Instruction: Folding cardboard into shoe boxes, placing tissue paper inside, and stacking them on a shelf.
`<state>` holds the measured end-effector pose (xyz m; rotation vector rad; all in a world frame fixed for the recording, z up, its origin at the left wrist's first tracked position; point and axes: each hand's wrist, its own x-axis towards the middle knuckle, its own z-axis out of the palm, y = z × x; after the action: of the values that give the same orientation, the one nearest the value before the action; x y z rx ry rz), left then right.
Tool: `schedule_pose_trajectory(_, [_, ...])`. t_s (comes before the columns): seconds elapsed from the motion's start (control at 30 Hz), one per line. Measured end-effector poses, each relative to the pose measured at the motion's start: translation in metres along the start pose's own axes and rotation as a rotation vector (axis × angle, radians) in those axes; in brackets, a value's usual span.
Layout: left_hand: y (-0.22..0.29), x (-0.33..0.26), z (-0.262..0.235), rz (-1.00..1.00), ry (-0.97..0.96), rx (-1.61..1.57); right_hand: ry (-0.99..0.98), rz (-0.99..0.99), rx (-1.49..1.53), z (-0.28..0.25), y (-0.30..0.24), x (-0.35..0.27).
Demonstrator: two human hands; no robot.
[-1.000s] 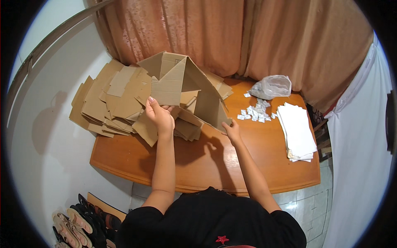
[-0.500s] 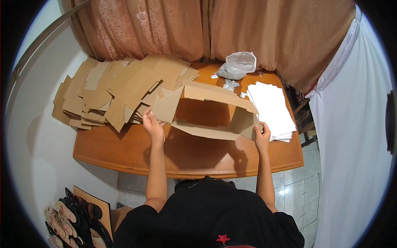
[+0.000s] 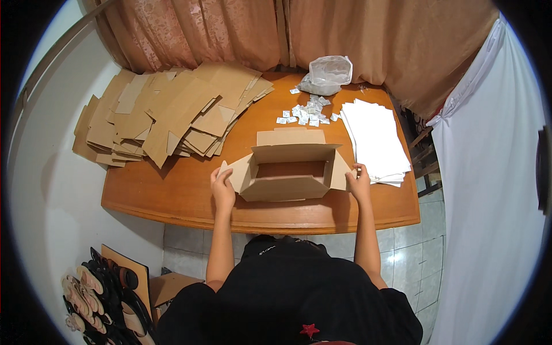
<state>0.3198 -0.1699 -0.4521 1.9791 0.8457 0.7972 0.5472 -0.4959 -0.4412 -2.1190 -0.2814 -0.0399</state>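
Observation:
An unfolded cardboard box [image 3: 284, 190] is before me at the near middle of the table, its flaps spread outward. Wood-brown surface shows through the opening between its walls. My left hand [image 3: 223, 191] pinches the left end flap between thumb and fingers. On the opposite side, my right hand [image 3: 359, 184] has its thumb and fingers closed on the right end flap. Whether the box rests fully on the table or hovers slightly over it, I cannot tell.
Flattened cardboard sheets [image 3: 167, 115] are piled at the table's left. Small white sachets [image 3: 310, 112] lie scattered behind the box, near a clear plastic bag [image 3: 329, 75]. A stack of white paper [image 3: 376, 144] sits at the right. Shoes [image 3: 95, 299] stand lower left.
The box has come down and tilted so its opening faces up, with its long flaps folded outward. Both hands still hold its end flaps. More sachets show behind it.

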Motion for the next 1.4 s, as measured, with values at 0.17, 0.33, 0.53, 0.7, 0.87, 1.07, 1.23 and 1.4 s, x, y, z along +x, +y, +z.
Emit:
schedule_pose_trajectory(0.17, [0.043,-0.013,-0.002,-0.143,-0.167,0.532,0.020,-0.115,-0.300,0.010,0.006,-0.013])
schedule_pose_trajectory(0.33, [0.048,0.007,0.002,-0.180,-0.602,0.559,0.110,-0.266,-0.486,0.027,-0.014,-0.014])
schedule_pose_trajectory(0.53, [0.043,0.004,0.006,-0.206,-0.765,0.477,0.082,-0.220,-0.402,0.040,-0.047,-0.006])
schedule_pose_trajectory(0.7, [0.033,-0.005,0.014,-0.123,-0.719,0.516,-0.072,-0.114,-0.343,0.036,-0.053,0.007])
schedule_pose_trajectory(0.87, [0.035,-0.004,0.018,0.028,-0.578,0.420,-0.113,-0.309,-0.314,0.034,-0.039,0.005])
schedule_pose_trajectory(1.07, [0.036,0.004,0.022,0.143,-0.560,0.442,-0.208,-0.356,-0.437,0.033,-0.039,-0.013])
schedule_pose_trajectory(1.23, [0.061,0.006,0.039,0.259,-0.621,0.503,-0.160,-0.365,-0.423,0.033,-0.029,-0.017])
schedule_pose_trajectory(1.4, [0.075,-0.001,0.060,0.388,-0.770,0.356,0.224,-0.257,-0.302,0.033,-0.009,-0.012])
